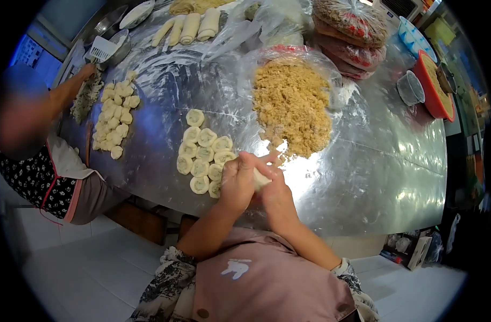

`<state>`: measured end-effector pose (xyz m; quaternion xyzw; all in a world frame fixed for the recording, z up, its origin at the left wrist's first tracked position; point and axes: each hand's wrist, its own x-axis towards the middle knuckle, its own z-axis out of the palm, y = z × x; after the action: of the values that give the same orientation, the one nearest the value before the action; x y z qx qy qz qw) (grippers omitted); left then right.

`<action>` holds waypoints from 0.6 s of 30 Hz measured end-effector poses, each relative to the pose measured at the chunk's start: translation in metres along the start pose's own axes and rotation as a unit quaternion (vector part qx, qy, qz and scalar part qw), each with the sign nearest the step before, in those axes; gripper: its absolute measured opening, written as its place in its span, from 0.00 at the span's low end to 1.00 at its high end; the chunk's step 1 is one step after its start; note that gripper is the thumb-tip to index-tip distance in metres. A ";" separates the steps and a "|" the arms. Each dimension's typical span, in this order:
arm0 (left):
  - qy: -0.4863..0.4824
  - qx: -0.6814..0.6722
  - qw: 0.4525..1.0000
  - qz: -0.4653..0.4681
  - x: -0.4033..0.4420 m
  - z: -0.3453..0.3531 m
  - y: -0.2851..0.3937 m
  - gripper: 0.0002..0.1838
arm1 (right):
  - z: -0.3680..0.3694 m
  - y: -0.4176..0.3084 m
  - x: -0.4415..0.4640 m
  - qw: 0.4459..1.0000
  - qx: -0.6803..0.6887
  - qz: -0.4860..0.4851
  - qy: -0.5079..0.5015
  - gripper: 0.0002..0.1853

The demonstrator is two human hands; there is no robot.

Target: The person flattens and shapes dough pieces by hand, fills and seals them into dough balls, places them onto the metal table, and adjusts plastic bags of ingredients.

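Note:
Close to the table's near edge, my left hand and my right hand come together, fingers closed around a pale piece of dough. Most of that dough is hidden by the fingers. Just left of my left hand lie several round dough pieces in rows, each with a hollow or paler-rimmed middle; the nearest ones are partly covered by the hand. Beyond my right hand spreads a heap of crumbly yellow-brown filling on clear plastic, its near tip close to my fingers.
A co-worker's arm reaches in at left, beside small dough lumps and a wooden rolling pin. Dough rolls lie at the back. Bagged filling is stacked back right, near a red basin and a clear cup.

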<state>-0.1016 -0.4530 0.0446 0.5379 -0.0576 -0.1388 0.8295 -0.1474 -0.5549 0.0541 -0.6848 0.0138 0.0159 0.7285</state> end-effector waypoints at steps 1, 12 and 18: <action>0.013 -0.037 0.999 0.008 0.002 0.000 0.000 0.37 | 0.006 0.006 0.004 0.992 -0.091 -0.068 0.059 0.29; 0.009 0.085 0.988 0.128 -0.001 0.000 -0.013 0.28 | -0.003 0.006 0.003 0.981 -0.167 -0.085 0.042 0.36; 0.005 -0.179 0.983 0.035 -0.001 0.028 0.006 0.41 | -0.022 -0.009 -0.001 0.986 0.067 0.146 -0.039 0.29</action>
<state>-0.1081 -0.4748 0.0618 0.3794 -0.0465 -0.1153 0.9168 -0.1475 -0.5777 0.0621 -0.6238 0.0857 0.1478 0.7627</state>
